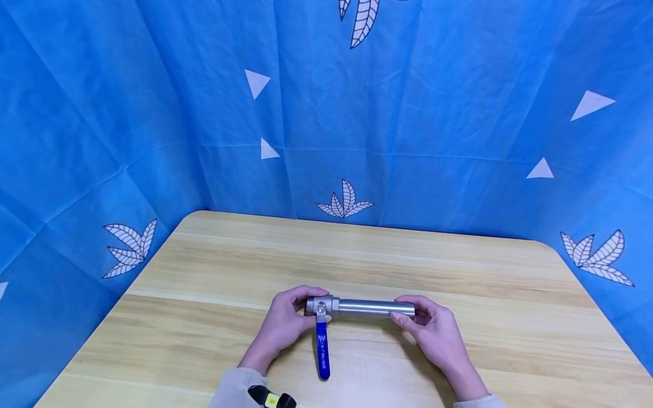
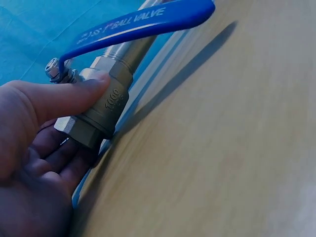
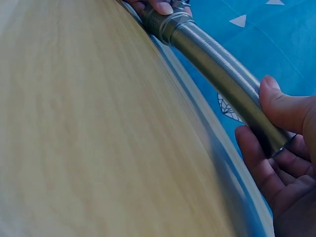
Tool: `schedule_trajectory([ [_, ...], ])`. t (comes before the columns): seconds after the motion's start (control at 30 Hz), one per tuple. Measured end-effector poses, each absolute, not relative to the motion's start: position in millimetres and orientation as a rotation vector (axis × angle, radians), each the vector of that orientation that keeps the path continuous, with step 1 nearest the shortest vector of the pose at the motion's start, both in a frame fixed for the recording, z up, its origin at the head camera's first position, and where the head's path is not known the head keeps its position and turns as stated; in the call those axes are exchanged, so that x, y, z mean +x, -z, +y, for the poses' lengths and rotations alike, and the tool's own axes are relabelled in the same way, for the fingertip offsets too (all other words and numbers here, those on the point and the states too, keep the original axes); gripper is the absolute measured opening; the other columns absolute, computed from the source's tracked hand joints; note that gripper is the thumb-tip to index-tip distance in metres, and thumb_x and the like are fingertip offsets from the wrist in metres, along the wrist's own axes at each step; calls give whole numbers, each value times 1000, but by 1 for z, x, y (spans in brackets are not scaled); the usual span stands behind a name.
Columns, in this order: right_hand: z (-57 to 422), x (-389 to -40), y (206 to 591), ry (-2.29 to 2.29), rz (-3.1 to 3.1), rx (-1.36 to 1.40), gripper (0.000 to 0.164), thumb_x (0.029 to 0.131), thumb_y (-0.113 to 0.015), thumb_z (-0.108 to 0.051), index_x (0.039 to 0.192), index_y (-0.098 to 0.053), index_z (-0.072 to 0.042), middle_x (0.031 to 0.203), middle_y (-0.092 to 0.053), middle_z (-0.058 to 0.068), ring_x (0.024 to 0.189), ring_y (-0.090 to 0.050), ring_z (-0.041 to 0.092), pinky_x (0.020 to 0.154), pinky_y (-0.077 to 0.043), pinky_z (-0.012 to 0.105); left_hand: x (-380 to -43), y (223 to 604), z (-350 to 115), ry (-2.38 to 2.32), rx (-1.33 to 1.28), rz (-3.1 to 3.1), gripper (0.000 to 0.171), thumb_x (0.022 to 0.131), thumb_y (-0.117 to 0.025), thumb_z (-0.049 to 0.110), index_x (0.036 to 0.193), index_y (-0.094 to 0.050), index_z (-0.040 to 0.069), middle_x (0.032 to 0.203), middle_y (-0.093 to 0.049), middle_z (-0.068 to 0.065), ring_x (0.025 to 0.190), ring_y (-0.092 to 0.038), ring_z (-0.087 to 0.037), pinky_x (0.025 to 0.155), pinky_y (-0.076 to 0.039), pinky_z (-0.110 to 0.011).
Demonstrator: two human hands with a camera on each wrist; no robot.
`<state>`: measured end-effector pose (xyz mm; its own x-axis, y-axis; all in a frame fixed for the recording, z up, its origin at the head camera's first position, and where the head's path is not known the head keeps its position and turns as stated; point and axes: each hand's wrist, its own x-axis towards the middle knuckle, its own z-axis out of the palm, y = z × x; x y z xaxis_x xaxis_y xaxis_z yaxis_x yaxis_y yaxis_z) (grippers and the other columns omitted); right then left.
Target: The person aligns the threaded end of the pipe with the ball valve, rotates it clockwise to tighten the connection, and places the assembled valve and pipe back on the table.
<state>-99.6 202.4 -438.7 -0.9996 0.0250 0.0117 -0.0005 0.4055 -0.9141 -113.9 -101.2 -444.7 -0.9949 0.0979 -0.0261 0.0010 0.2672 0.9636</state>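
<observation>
A steel ball valve (image 1: 326, 305) with a blue lever handle (image 1: 322, 351) is joined to a straight metal pipe (image 1: 374, 306). My left hand (image 1: 285, 320) grips the valve body, thumb on the near side and fingers behind it. In the left wrist view the valve body (image 2: 111, 98) shows the raised number 1000, and the lever (image 2: 143, 24) reads BALL VALVE. At the pipe's free end, my right hand (image 1: 428, 328) holds it between thumb and fingers. The right wrist view shows that pipe (image 3: 222, 74) slanting, held off the tabletop.
The wooden table (image 1: 204, 266) has rounded far corners. A blue curtain (image 1: 326, 113) with white leaf and triangle prints hangs behind it and along both sides. A dark strap with a yellow patch (image 1: 272, 400) sits at the left sleeve.
</observation>
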Motion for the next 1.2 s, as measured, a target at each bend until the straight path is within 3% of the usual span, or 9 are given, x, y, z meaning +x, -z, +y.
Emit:
schedule_trajectory([
  [0.6, 200, -98, 435, -1584, -2694, -25, 33, 90, -89, -28, 115, -78, -10, 95, -77, 4, 74, -66, 6, 62, -55, 22, -114, 444, -99, -1895, 70, 2414, 43, 79, -91, -2, 115, -83, 21, 125, -79, 1, 122, -71, -23, 116, -53, -50],
  [0.87, 202, -101, 441, -1530, -2682, -49, 32, 90, -89, -32, 117, -80, -18, 105, -76, 3, 84, -63, 6, 72, -54, 20, -114, 445, -103, -1878, 78, 2390, 42, 82, -89, 1, 118, -82, 23, 125, -79, 1, 119, -72, -22, 110, -57, -44],
  [1.03, 204, -103, 442, -1454, -2683, -49, 32, 86, -92, -35, 115, -82, -23, 112, -73, 1, 96, -59, 5, 82, -53, 17, -114, 446, -102, -1884, 74, 2388, 43, 84, -90, 5, 122, -81, 23, 128, -77, -1, 121, -71, -22, 111, -57, -46],
  [1.2, 205, -104, 443, -1425, -2694, -58, 32, 85, -93, -33, 114, -83, -23, 110, -72, 0, 99, -58, 4, 83, -51, 17, -115, 447, -102, -1900, 48, 2370, 49, 82, -88, 1, 125, -80, 23, 133, -76, -1, 125, -69, -25, 114, -54, -49],
])
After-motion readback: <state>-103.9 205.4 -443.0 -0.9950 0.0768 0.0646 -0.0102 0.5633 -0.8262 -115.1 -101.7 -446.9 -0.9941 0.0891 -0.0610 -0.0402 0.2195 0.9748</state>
